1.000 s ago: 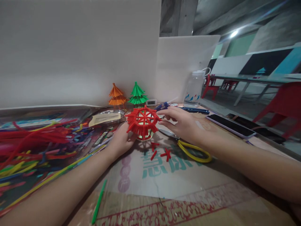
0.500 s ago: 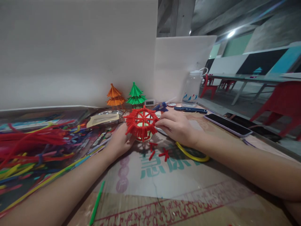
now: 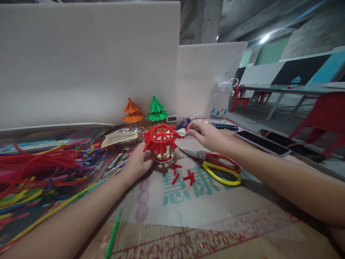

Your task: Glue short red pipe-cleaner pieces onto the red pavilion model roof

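A red pipe-cleaner pavilion model [image 3: 162,148], with a wheel-like open top and fringed eave, stands on the table. My left hand [image 3: 140,162] grips its left side, fingers partly hidden behind it. To its right, my right hand [image 3: 203,133] reaches forward with fingers slightly apart, the tips beside a blue glue gun [image 3: 183,124]; I see nothing held in it. Scissors [image 3: 205,157] with red and yellow handles lie below that hand. Short red pipe-cleaner pieces [image 3: 189,177] are scattered in front of the model.
Orange [image 3: 133,112] and green [image 3: 156,109] pavilion models stand behind. Pipe cleaners [image 3: 40,165] fill the left side, near a metal dish [image 3: 126,135]. A water bottle [image 3: 219,102], blue pliers-like tool [image 3: 224,126] and phone [image 3: 262,142] sit right. A green pipe cleaner [image 3: 114,233] lies in front.
My right hand has moved away from the red model, slightly right and back to the glue gun, uncovering the scissors. My left hand stays on the model, whose top now tilts differently.
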{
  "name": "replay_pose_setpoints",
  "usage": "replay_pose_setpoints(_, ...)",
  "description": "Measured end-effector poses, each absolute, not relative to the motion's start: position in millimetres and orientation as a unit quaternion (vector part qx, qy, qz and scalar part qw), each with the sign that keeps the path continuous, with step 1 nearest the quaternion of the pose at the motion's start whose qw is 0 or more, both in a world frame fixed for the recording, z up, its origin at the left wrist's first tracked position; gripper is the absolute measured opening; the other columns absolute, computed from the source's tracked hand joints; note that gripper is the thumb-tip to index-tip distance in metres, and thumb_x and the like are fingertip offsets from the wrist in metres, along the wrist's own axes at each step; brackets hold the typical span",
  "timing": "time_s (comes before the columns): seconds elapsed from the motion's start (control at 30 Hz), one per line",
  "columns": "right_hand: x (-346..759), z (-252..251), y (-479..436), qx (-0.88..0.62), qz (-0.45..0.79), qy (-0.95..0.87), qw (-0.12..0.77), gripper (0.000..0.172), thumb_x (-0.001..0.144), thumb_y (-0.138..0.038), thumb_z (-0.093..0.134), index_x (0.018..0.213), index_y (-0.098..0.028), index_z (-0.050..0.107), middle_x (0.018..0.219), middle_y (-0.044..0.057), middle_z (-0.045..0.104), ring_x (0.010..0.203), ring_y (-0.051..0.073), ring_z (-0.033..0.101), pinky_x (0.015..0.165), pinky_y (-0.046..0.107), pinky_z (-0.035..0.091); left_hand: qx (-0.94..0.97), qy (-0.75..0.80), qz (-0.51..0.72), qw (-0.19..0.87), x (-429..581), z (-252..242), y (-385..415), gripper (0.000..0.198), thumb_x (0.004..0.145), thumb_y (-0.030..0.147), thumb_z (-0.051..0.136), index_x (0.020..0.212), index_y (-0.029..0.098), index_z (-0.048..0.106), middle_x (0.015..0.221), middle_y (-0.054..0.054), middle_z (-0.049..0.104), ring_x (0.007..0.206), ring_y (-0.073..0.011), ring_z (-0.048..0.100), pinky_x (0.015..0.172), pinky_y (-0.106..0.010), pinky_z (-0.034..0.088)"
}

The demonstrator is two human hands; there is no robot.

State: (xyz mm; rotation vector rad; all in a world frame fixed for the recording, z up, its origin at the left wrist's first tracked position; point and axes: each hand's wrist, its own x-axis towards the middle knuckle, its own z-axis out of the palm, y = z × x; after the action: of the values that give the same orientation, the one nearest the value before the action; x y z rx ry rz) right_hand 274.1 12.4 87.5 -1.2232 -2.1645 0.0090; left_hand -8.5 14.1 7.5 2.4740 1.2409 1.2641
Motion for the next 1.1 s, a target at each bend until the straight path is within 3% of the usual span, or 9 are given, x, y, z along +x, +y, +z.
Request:
replay_pose_setpoints(0.17,297,82,44,-0.533,-0.031,-0.819,0.213,0.018,0.094,-0.03,0.053,0.094,-0.018,0.067,0.086,0.007,0.07,0.075,0.019,0.059,0.063,0.027,0.035,0.798,0.403,0.436,0.102,-6,8,14,0.031,0.086,0.03,0.053,0.112,0.015,0.06,0.113,-0.013,0.067,0.106,-0.0254,0.065,0.094,-0.039,0.054)
replay_pose_setpoints(0.4,299,85,40,-0.501,-0.081,-0.848,0.153,0.034,0.098,-0.04,0.048,0.089,-0.018,0.072,0.089,0.01,0.071,0.076,0.02,0.061,0.063,0.029,0.037,0.778,0.407,0.448,0.17,-4,6,16,0.038,0.087,0.036,0.055,0.119,0.016,0.057,0.123,-0.013,0.066,0.107,-0.0245,0.066,0.091,-0.037,0.057)
replay_pose_setpoints(0.57,301,75,47,-0.473,-0.109,-0.859,0.162,0.025,0.095,-0.027,0.052,0.106,-0.019,0.073,0.108,0.012,0.071,0.096,0.025,0.065,0.077,0.032,0.045,0.772,0.436,0.426,0.182,-7,4,23,0.033,0.088,0.041,0.056,0.11,0.017,0.059,0.104,-0.011,0.072,0.093,-0.0259,0.071,0.084,-0.039,0.058)
replay_pose_setpoints(0.73,309,68,54,-0.5,-0.093,-0.851,0.132,0.029,0.093,-0.03,0.055,0.112,-0.017,0.072,0.117,0.014,0.072,0.107,0.029,0.066,0.085,0.035,0.049,0.776,0.478,0.386,0.14,-11,1,27,0.03,0.09,0.046,0.053,0.096,0.018,0.064,0.095,-0.01,0.074,0.09,-0.0284,0.07,0.082,-0.042,0.055)
replay_pose_setpoints(0.9,316,60,63,-0.536,-0.048,-0.826,0.169,0.048,0.092,-0.036,0.058,0.135,-0.015,0.058,0.135,0.018,0.063,0.118,0.033,0.063,0.095,0.041,0.049,0.763,0.477,0.407,0.159,-9,2,26,0.031,0.089,0.046,0.054,0.099,0.018,0.064,0.097,-0.01,0.073,0.091,-0.0279,0.07,0.084,-0.041,0.054)
replay_pose_setpoints(1.1,316,54,97,-0.611,0.066,-0.755,0.228,0.069,0.087,-0.046,0.065,0.143,-0.008,0.049,0.139,0.023,0.059,0.118,0.032,0.063,0.096,0.038,0.049,0.75,0.465,0.439,0.171,-7,2,24,0.027,0.084,0.033,0.054,0.104,0.017,0.063,0.098,-0.008,0.072,0.09,-0.0245,0.069,0.086,-0.039,0.055)
